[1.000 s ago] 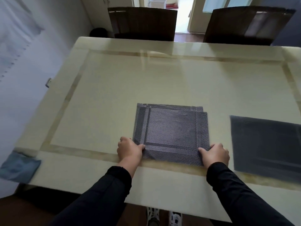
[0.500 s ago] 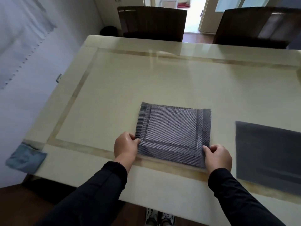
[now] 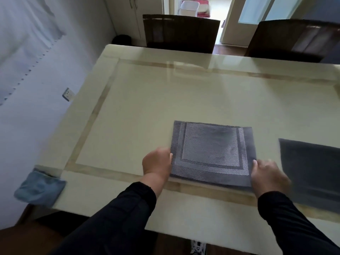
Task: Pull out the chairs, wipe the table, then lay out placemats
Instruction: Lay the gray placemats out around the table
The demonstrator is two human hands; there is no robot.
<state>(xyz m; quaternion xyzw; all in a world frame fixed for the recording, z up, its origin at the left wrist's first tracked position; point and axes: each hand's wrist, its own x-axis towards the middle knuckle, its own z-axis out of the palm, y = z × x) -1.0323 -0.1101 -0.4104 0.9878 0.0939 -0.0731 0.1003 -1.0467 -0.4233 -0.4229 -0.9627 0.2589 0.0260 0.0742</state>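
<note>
the grey woven placemat with a striped border lies flat on the cream glossy table, near its front edge, well apart from the plain dark grey placemat to the right. the left hand pinches the mat's near-left corner; the right hand grips the near-right corner, fingers curled on the edge. to finish well, keep both corners level, square the near edge to the table's tan inlay band, then release.

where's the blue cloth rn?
Head view, far left: the blue cloth sits on the table's near-left corner, draping over the edge, well left of the left hand and striped placemat.
</note>
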